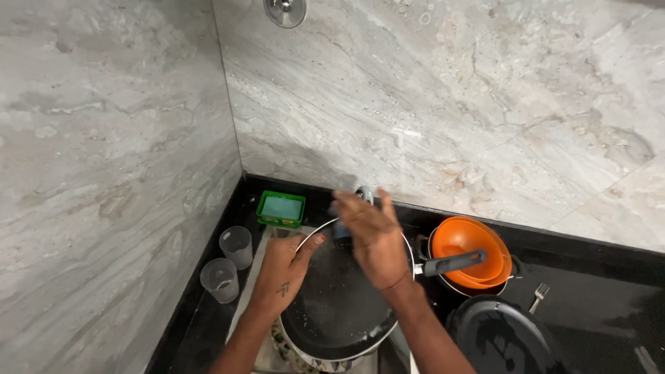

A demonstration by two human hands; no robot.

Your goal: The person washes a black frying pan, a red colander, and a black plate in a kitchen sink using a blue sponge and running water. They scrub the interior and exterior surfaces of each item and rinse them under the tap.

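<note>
A black frying pan [332, 305] with a grey handle [454, 263] is tilted over the sink. My left hand [284, 270] grips the pan's left rim, thumb over the edge. My right hand [374, 232] is blurred above the pan's upper edge, its fingers closed around something small and dark that I cannot make out. It is just in front of the tap [364, 194] at the back wall.
A green soap box [280, 208] sits in the corner. Two clear plastic cups [228, 266] stand on the black counter [596, 277] at the left. Orange bowls [467, 251] are stacked at the right, with a fork [539, 296] and a black lid [495, 336] beyond.
</note>
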